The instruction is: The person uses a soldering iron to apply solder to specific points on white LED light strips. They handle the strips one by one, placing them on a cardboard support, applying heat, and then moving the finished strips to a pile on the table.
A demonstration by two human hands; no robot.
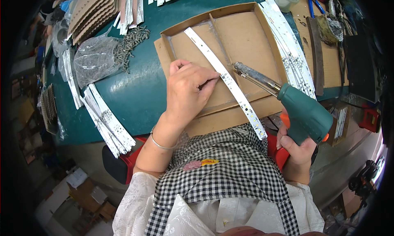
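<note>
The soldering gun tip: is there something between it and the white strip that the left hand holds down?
Nothing visible. The tip of the soldering gun in the right hand points across bare cardboard of the tray toward the strip. The left hand presses the strip from the other side.

clear plastic bag (95, 59) left of tray, maybe screws

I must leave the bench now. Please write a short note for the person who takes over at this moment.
Left hand: pressing the white strip flat on the cardboard tray.
Right hand: gripping the green soldering gun, tip right beside the strip's middle.
Done: strip laid diagonally in the tray.
Left: cannot tell which joints are soldered. More strips lie right of the tray and at the left.
</note>
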